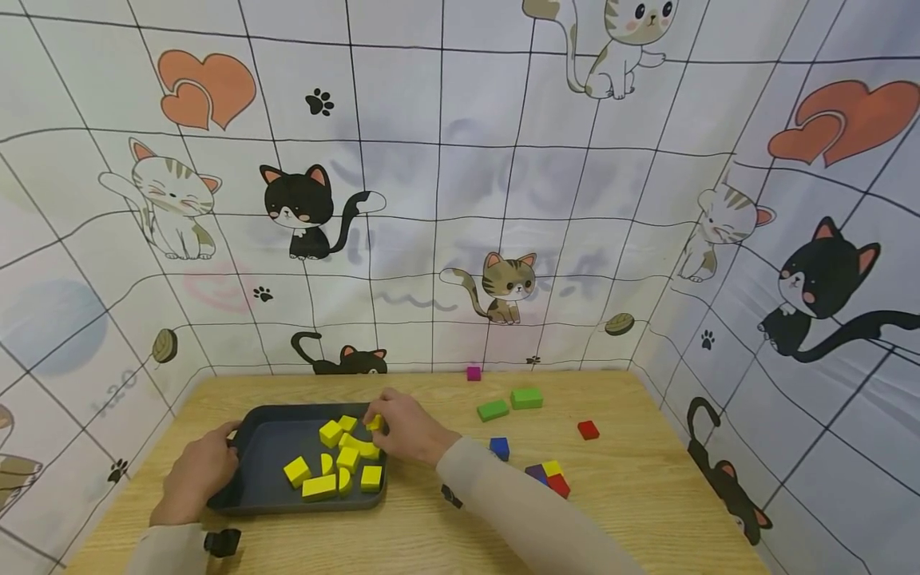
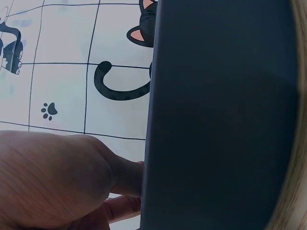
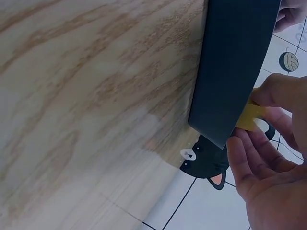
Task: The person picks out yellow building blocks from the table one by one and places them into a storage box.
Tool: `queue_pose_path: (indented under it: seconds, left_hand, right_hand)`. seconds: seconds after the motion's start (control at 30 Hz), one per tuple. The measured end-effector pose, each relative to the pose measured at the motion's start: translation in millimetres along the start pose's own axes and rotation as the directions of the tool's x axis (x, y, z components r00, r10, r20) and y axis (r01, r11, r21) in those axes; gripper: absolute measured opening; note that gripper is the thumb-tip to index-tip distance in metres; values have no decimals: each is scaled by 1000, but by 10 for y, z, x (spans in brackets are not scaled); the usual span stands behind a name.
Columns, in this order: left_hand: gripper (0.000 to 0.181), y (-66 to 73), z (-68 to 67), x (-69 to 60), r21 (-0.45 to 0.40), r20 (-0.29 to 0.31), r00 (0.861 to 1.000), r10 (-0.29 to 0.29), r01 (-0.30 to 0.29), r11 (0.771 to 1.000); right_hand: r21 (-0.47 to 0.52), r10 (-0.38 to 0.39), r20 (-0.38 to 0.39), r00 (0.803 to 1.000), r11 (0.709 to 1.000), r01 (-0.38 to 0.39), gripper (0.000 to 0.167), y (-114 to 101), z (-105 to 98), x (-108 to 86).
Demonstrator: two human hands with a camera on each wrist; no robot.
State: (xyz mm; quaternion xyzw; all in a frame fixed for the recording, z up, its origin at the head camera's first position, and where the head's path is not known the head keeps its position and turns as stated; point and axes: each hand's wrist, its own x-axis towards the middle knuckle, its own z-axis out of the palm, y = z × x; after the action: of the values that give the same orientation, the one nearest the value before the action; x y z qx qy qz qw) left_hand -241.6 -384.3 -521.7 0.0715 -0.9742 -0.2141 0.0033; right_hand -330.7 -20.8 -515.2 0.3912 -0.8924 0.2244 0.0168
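Note:
A dark grey tray (image 1: 269, 443) lies on the left of the table, with several yellow blocks (image 1: 319, 487) of different shapes in its right half. At the tray's left side, my left hand (image 1: 204, 467) grips the edge; in the left wrist view its thumb meets the tray's outer wall (image 2: 216, 115). My right hand (image 1: 410, 427) is over the far right corner and pinches a yellow block (image 3: 250, 117) between thumb and fingers. Part of that block is hidden by the fingers. Other fingertips of this hand touch or nearly touch the tray wall.
Right of the tray lie two green blocks (image 1: 527, 398), a blue block (image 1: 499, 448) and a red block (image 1: 588, 430). Purple, yellow and red pieces (image 1: 557, 485) cluster nearer my right sleeve. A magenta cube (image 1: 473, 374) sits at the back edge, before the cat-print curtain (image 1: 402, 239).

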Motion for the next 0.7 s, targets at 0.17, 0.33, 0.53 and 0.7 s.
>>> queue_pose_path:
  seconds: [0.17,0.33,0.53,0.7]
  left_hand:
    - [55,3,2,-5,-3,5,1000,-7,7,1000]
    - [55,10,-4,3,-1,4,1000,-6,6,1000]
    - [55,12,-5,11,0,11,1000,-12,12,1000]
    - [55,5,-8,8,7,10,1000,-18,18,1000]
  right_hand:
    - [-8,31,9,999,999,-31,27,12,-11,-24]
    - [-14,18,-17,1000,1000,-18,30,44,-41,-66]
    - [-20,22,-47,999,1000,-23,30,83,-136,-199]
    - [-25,81,-47,996,996,-82,31,129,-252,-385]
